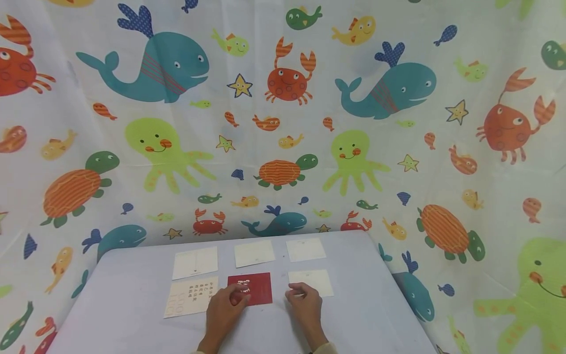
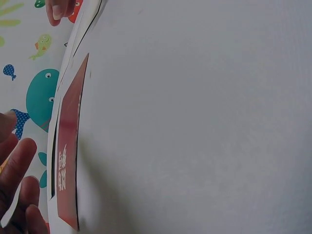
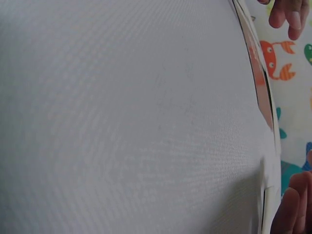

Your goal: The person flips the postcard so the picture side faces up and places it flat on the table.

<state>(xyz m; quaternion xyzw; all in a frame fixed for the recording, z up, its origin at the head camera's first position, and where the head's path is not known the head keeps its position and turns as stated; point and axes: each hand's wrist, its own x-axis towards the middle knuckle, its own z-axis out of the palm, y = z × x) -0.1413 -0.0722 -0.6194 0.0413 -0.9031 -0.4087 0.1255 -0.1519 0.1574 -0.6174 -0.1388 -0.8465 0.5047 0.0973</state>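
Observation:
A red card (image 1: pixel 260 289) with white characters lies in the front row on the white table. My left hand (image 1: pixel 225 307) hovers over its left edge, fingers loosely bent, and no held thing shows in it. Left of that hand is a cream card (image 1: pixel 187 297) with handwritten-looking black characters, its right edge partly covered by the hand. On the other side, my right hand (image 1: pixel 307 307) is at the lower left of a plain white card (image 1: pixel 320 280), fingers loosely bent. In the left wrist view the red card (image 2: pixel 70 146) appears edge-on beside the left fingers (image 2: pixel 19 161).
Three more pale cards form the back row: a left one (image 1: pixel 195 263), a middle one (image 1: pixel 254 253) and a right one (image 1: pixel 306 250). The white table (image 1: pixel 362 305) ends before a curtain (image 1: pixel 247 187) printed with sea animals.

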